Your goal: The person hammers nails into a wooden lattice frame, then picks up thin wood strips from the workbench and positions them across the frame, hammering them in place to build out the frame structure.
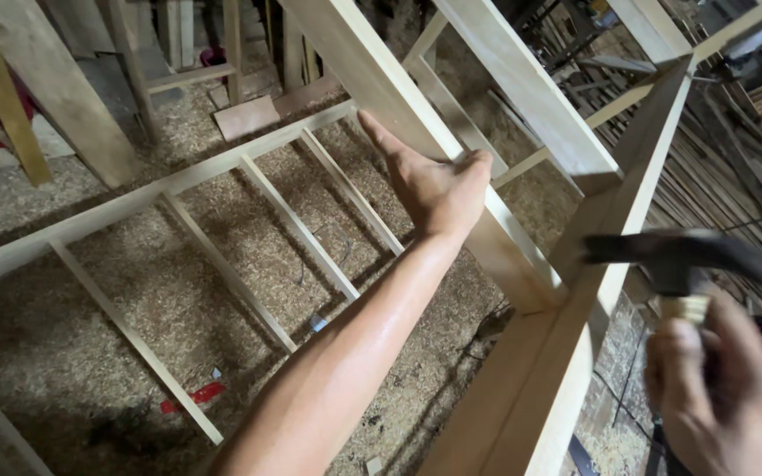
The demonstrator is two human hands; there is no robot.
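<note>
1. Two bare hands at work here. The left hand [438, 185] lies flat against a pale wooden board [399, 97], fingers loose and stretched along its face, thumb pointing up the wood, gripping nothing, just pressing.
2. The right hand [720, 397] is down in the lower right corner, blurred, its fingers clenched round the handle of a hammer [676, 256]. The dark hammer head points left, hanging just beside the corner of the frame [575, 291], and I cannot tell whether it touches the wood.
3. That corner is where the slanted board under the left hand meets a long rail [637, 185] running up towards the top right.
4. Further out, the left forearm [354, 361] reaches in from the bottom edge, crossing over the floor.
5. Behind the arm, a ladder-like rack of thin slats [297, 229] stands low, near the floor, joined to a long pale beam.
6. The floor [90, 291] is thick with sawdust and shavings, with a red scrap [194, 397] lying in it.
7. On the far right, stacks of dark timber strips [734, 176] pile up.
</note>
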